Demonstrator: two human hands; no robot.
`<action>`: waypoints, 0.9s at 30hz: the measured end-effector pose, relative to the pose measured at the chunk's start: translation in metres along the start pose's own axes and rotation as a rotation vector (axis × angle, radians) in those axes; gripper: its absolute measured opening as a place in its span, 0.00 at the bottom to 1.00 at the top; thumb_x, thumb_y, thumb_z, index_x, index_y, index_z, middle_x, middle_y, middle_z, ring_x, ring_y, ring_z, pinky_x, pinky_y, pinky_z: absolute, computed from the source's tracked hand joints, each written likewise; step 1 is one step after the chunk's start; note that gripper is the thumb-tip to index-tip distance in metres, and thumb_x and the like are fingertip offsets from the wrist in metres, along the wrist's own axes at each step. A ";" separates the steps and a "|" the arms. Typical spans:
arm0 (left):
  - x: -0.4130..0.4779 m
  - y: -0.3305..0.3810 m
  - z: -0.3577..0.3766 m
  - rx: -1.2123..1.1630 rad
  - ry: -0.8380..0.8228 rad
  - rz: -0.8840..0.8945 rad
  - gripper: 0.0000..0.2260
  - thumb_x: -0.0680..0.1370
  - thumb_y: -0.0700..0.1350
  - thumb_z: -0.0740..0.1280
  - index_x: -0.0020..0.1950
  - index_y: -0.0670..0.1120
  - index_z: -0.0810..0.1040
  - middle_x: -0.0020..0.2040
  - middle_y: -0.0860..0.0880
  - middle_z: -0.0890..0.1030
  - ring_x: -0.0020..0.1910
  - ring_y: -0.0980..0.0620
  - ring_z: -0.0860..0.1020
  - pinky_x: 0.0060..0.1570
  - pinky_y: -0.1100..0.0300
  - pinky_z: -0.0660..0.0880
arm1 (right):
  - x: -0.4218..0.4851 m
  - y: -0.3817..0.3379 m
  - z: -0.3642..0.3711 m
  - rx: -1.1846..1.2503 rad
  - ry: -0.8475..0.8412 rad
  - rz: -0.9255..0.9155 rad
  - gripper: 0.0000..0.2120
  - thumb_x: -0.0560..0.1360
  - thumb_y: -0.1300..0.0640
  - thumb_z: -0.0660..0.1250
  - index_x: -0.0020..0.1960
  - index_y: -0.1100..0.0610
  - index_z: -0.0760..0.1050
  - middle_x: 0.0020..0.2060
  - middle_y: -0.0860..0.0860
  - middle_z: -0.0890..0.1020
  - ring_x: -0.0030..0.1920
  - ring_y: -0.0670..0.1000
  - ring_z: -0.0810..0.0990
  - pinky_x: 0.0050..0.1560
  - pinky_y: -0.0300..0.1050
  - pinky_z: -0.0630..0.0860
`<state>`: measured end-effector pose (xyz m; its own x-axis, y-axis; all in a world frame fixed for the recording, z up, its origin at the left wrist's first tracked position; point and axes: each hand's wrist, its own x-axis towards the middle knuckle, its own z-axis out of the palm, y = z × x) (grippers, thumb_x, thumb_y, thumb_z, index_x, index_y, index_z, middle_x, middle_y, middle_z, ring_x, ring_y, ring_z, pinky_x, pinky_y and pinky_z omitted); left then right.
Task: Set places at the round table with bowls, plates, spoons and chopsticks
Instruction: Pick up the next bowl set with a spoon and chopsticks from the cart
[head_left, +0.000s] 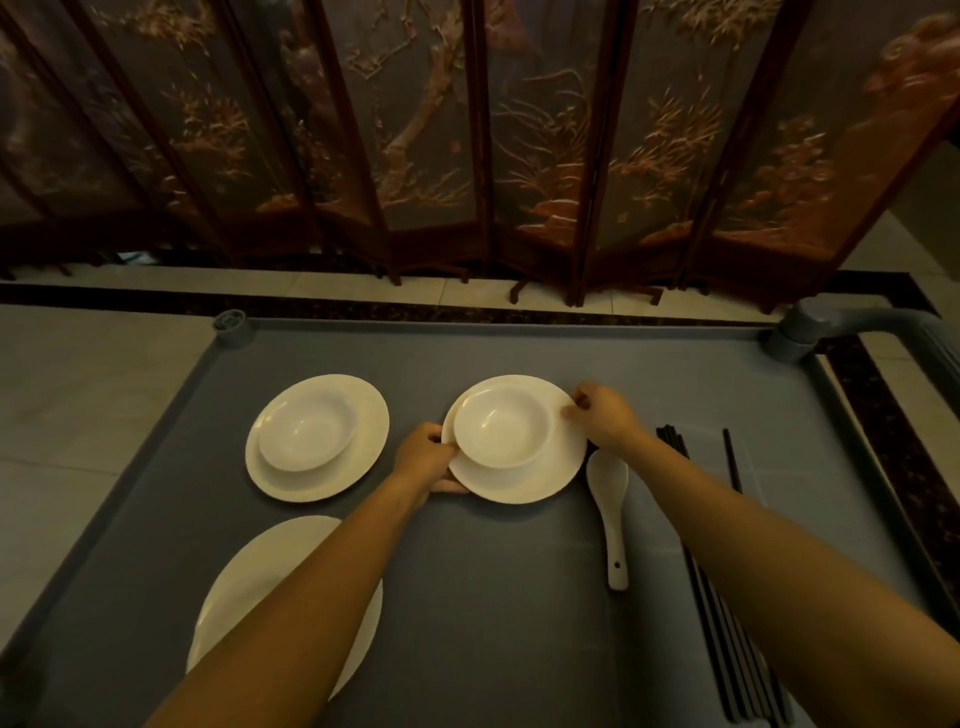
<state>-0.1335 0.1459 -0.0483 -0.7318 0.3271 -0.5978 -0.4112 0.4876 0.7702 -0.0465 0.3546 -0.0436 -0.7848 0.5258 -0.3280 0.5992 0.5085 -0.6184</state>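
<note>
Over the grey desk (467, 597), our left hand (423, 457) and right hand (605, 415) pinch opposite edges of a white plate (519, 483) carrying a bowl (504, 426), a pickup we judge must stay level, while spoon (610, 514) and chopsticks (743, 670) lie just to its right.

Grey cart top (493, 597) carrying a far-left plate (371, 431), a near-left plate (249, 587), a centre plate (519, 483), white spoon (610, 499) lying just beside it, black chopsticks (722, 623) lying rightmost.

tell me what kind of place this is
Probably a restaurant or banquet room. A carved folding screen stands on the tiled floor, and a grey serving cart carries white plates with bowls, a spoon and black chopsticks. The left hand and right hand grip one plate.
</note>
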 end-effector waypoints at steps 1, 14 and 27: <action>-0.001 0.000 -0.001 -0.020 -0.014 0.005 0.12 0.76 0.42 0.68 0.57 0.44 0.71 0.59 0.40 0.76 0.53 0.39 0.80 0.31 0.54 0.81 | -0.001 0.000 -0.001 0.025 0.007 -0.010 0.05 0.78 0.59 0.60 0.45 0.59 0.69 0.42 0.55 0.73 0.43 0.54 0.71 0.43 0.45 0.67; -0.025 0.023 -0.016 -0.220 -0.382 0.087 0.10 0.78 0.48 0.64 0.59 0.55 0.74 0.58 0.47 0.78 0.56 0.46 0.78 0.40 0.51 0.82 | -0.040 -0.023 -0.043 0.285 0.132 -0.067 0.06 0.78 0.57 0.62 0.47 0.60 0.75 0.48 0.60 0.79 0.48 0.54 0.76 0.48 0.46 0.72; -0.052 0.032 -0.012 -0.200 -0.431 0.184 0.14 0.78 0.49 0.64 0.63 0.52 0.72 0.58 0.45 0.78 0.55 0.44 0.79 0.41 0.49 0.83 | -0.079 -0.052 -0.045 -0.104 0.401 -0.162 0.16 0.77 0.44 0.59 0.56 0.54 0.75 0.48 0.52 0.79 0.45 0.51 0.75 0.43 0.44 0.72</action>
<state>-0.1153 0.1346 0.0102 -0.5286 0.7176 -0.4534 -0.4235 0.2399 0.8735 -0.0081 0.3177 0.0467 -0.7586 0.6462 0.0833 0.5024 0.6616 -0.5567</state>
